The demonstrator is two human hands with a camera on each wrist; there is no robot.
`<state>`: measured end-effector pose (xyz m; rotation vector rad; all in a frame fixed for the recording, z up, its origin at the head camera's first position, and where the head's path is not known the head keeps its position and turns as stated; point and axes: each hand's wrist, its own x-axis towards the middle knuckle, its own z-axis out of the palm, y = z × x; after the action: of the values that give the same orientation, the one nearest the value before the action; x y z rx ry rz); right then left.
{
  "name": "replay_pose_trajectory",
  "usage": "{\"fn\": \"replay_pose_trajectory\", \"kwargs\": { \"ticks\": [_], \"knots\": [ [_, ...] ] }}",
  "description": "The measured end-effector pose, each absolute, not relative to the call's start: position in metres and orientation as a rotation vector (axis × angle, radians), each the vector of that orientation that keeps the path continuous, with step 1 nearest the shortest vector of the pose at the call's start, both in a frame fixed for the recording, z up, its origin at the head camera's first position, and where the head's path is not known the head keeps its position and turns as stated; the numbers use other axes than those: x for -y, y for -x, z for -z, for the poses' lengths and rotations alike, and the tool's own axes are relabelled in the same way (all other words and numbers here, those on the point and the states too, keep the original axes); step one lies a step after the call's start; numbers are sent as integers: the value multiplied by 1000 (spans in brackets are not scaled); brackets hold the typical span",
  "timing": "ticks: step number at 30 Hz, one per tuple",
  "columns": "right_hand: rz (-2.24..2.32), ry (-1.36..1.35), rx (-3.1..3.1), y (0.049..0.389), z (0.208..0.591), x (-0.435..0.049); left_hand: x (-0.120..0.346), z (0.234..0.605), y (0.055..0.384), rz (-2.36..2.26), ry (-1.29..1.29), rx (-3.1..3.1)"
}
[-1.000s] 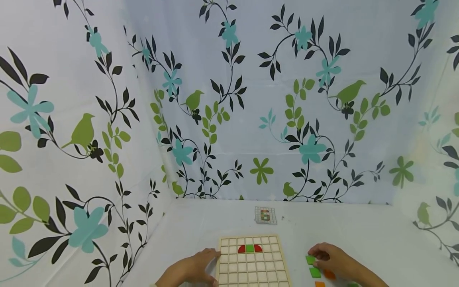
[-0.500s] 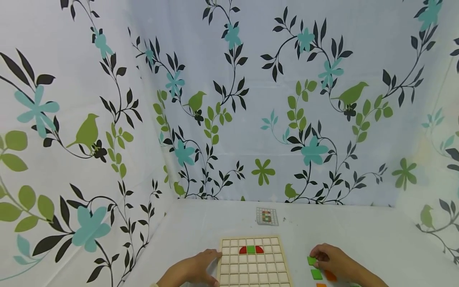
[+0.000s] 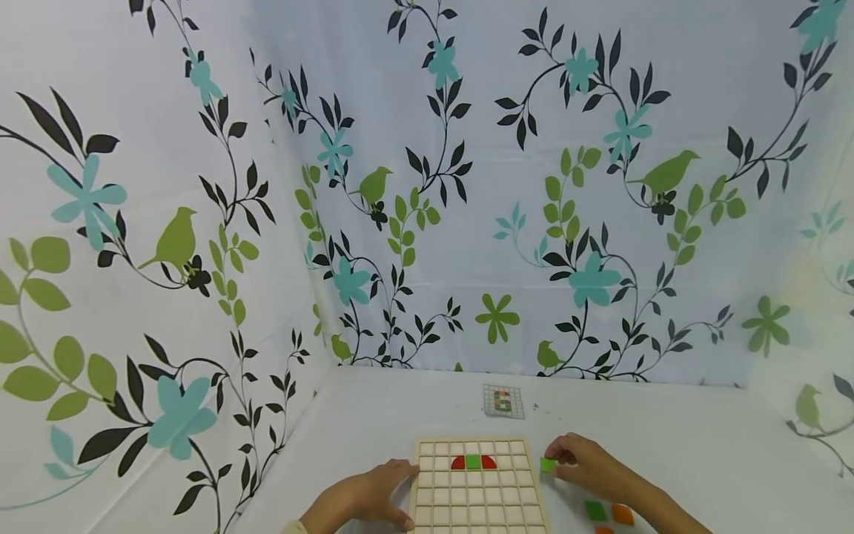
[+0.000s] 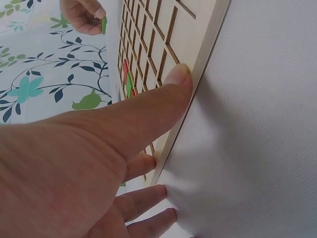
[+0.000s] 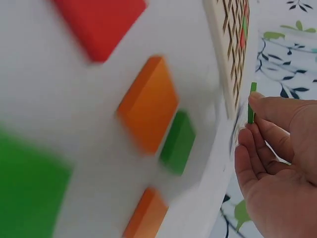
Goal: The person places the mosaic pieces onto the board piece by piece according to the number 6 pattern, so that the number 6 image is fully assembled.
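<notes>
Between the thumb and fingers of my right hand [image 3: 594, 467] is a small green square tile [image 3: 546, 465], pinched just off the right edge of a pale wooden grid board [image 3: 427, 497]. The right wrist view shows this tile [image 5: 251, 103] edge-on, off the table. My left hand [image 3: 367, 495] is at the board's left side. Its straight thumb [image 4: 179, 74] presses on the wooden rim, with fingertips against the edge. Near the board's far end, a green square [image 3: 473, 462] sits in a cell between two curved red pieces [image 3: 458, 463].
Loose tiles lie right of the board: a green one [image 3: 595, 511], an orange one [image 3: 623, 514], and, in the right wrist view, a red one [image 5: 106, 25]. Beyond the board is a gridded card [image 3: 503, 401] with a coloured pattern. A leaf-and-bird printed curtain [image 3: 427, 326] hangs behind.
My right hand has picked up the green tile from among the loose tiles and carried it left and away from me, towards the board. The left hand stays on the board.
</notes>
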<state>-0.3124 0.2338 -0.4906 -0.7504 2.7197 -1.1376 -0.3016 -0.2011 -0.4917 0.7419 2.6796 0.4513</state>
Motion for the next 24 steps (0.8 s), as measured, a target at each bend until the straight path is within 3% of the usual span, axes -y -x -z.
{"fn": "replay_pose_trajectory", "kwargs": {
  "ticks": [8, 24],
  "knots": [
    [1153, 874, -2699, 319, 488, -184, 195, 483, 298, -456, -704, -2685],
    [1217, 976, -2596, 322, 492, -121, 218, 552, 341, -421, -770, -2703]
  ]
}}
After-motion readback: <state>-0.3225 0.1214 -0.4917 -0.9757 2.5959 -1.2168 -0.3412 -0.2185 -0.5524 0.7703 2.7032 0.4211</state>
